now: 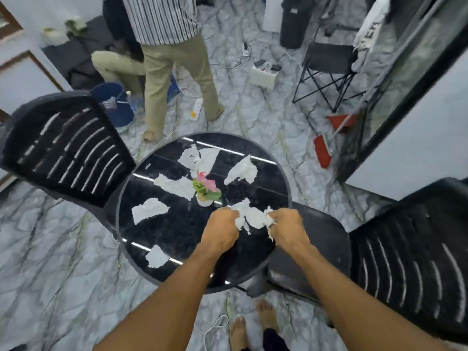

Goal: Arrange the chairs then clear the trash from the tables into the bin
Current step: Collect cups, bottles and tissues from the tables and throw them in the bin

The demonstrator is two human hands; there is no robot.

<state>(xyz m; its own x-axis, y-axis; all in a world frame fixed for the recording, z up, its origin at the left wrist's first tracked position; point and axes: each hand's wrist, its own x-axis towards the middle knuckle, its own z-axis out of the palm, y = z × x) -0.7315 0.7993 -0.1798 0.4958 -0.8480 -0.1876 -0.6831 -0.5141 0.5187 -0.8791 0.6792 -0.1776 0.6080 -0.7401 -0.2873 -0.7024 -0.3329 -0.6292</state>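
A round black table [177, 231] carries several torn white paper scraps, such as the one on the left [148, 210]. My left hand [222, 230] and my right hand [287, 228] both grip the same crumpled white tissue [254, 216] near the table's right side. A small potted plant [206, 190] with pink and green leaves stands at the table's centre, just beyond my hands. One black slatted chair [68, 148] stands at the table's left and another [410, 262] at its right. A black bin [295, 21] stands far back on the floor.
A person in a striped shirt and khaki trousers [174, 72] stands beyond the table. A blue bucket [115, 102] sits by the left chair. A red broom [323, 150], a folding black chair [329, 67] and loose cables [243, 57] lie on the marble floor.
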